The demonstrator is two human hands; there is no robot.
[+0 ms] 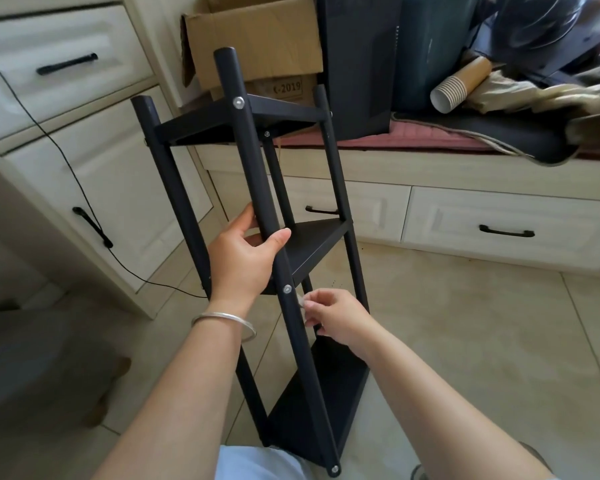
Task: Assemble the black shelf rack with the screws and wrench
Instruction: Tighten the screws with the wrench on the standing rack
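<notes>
A beige tiled floor (482, 341) carries the black shelf rack (312, 244), which stands upright on it with 3 shelves between 4 posts. A thin black cable (160, 284) trails across the tiles by the cream cabinet (94, 174). At the left, a dark round stool (32, 362) also stands on the floor.

One black shelf rack (284, 209): four posts, three shelves, four visible screws. Two hands. One cardboard box (257, 39). One stack of paper cups (459, 85).
</notes>
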